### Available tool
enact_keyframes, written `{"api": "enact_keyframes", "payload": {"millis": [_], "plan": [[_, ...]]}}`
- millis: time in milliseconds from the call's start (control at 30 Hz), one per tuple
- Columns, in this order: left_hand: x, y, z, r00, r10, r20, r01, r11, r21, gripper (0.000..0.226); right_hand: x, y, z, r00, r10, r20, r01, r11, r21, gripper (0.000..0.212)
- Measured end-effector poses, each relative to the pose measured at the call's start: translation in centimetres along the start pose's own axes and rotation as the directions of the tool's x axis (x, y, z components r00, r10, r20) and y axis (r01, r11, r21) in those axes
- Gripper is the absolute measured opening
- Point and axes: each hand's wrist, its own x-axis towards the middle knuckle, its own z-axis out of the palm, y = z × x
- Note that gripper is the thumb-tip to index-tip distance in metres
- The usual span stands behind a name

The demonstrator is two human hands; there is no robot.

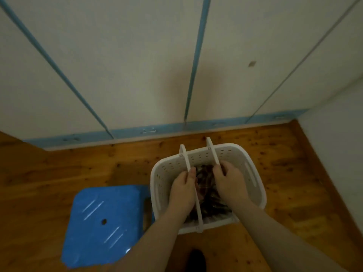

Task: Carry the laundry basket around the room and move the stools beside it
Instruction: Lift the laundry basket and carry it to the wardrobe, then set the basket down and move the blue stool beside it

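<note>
A white perforated laundry basket (pixel 249 163) sits low over the wooden floor near the wall, with dark patterned clothes (pixel 205 173) inside. Two thin white handles cross its top. My left hand (pixel 183 188) is closed around the left handle and my right hand (pixel 228 180) around the right handle. A blue square plastic stool (pixel 102 222) stands just left of the basket, its edge close to or touching the basket's side.
A white panelled wall (pixel 137 65) with blue strips and a blue skirting board (pixel 167 128) runs close behind the basket. A second wall (pixel 337 144) closes the corner at the right. Wooden floor (pixel 59 169) extends left. A dark foot (pixel 196 260) shows at the bottom.
</note>
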Motion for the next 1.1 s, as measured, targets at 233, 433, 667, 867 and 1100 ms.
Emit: {"api": "enact_keyframes", "payload": {"millis": [233, 433, 667, 867, 1100], "plan": [[8.2, -20.0, 6.9, 0.97, -0.243, 0.009, 0.239, 0.959, 0.151, 0.03, 4.3, 19.7, 8.4, 0.925, 0.284, 0.251, -0.3, 0.953, 0.029, 0.023], [9.6, -29.5, 8.7, 0.941, -0.337, -0.019, 0.333, 0.918, 0.217, 0.033, 3.9, 29.3, 14.8, 0.831, 0.439, 0.342, -0.477, 0.878, 0.032, 0.019], [9.7, -31.2, 10.6, 0.933, -0.349, 0.092, 0.344, 0.937, 0.066, 0.023, 3.1, 29.5, 17.5, 0.772, 0.448, 0.451, -0.516, 0.856, 0.034, 0.039], [8.2, -29.4, 8.7, 0.935, -0.348, 0.067, 0.334, 0.929, 0.159, 0.044, 2.0, 27.2, 16.1, 0.783, 0.424, 0.456, -0.456, 0.889, -0.045, 0.057], [5.9, -22.9, -1.4, 0.958, -0.268, -0.106, 0.284, 0.936, 0.206, 0.03, -0.8, 19.1, 16.7, 0.808, 0.344, 0.479, -0.366, 0.929, -0.05, 0.064]]}}
